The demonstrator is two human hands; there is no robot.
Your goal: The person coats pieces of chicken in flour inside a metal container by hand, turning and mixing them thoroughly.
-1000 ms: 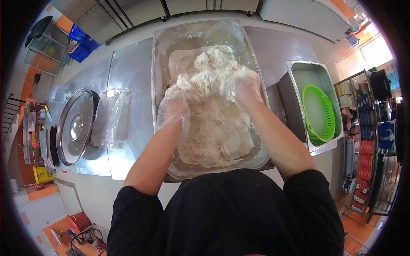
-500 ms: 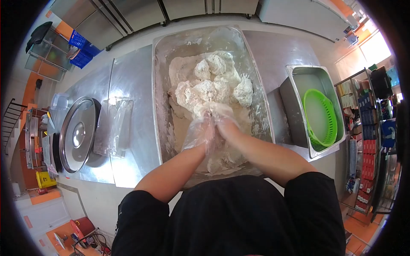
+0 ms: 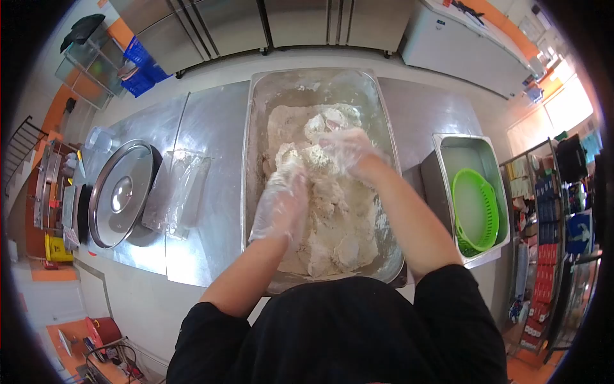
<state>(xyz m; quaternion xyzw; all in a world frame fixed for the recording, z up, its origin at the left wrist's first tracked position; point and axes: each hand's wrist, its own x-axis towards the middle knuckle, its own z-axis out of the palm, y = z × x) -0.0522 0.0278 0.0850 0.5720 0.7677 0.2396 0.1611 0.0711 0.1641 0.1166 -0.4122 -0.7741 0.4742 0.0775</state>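
A large metal pan (image 3: 247,192) holds flour (image 3: 284,121) and several lumpy flour-coated pieces (image 3: 332,120), which may be meat. My left hand (image 3: 281,198), in a clear plastic glove, reaches along the pan's left side. Its floury fingers stretch forward against a coated piece, with no firm grip showing. Over the pieces in the middle is my right hand (image 3: 352,152), also in a clear glove. Its fingers extend leftward, slightly blurred, and appear to hold nothing. More coated pieces (image 3: 329,192) lie between my hands and near the pan's front.
Left on the metal table (image 3: 208,249) are a round steel lid or tray (image 3: 121,192), clear plastic bags (image 3: 179,195) and a clear container (image 3: 101,139). At right, a deep metal pan (image 3: 441,192) contains a green basket (image 3: 459,217). Shelves (image 3: 543,217) stand beyond.
My hands were together at the pan's middle and have moved apart, left hand to the left, right hand forward and right. The coated pieces have shifted, with several now nearer the front.
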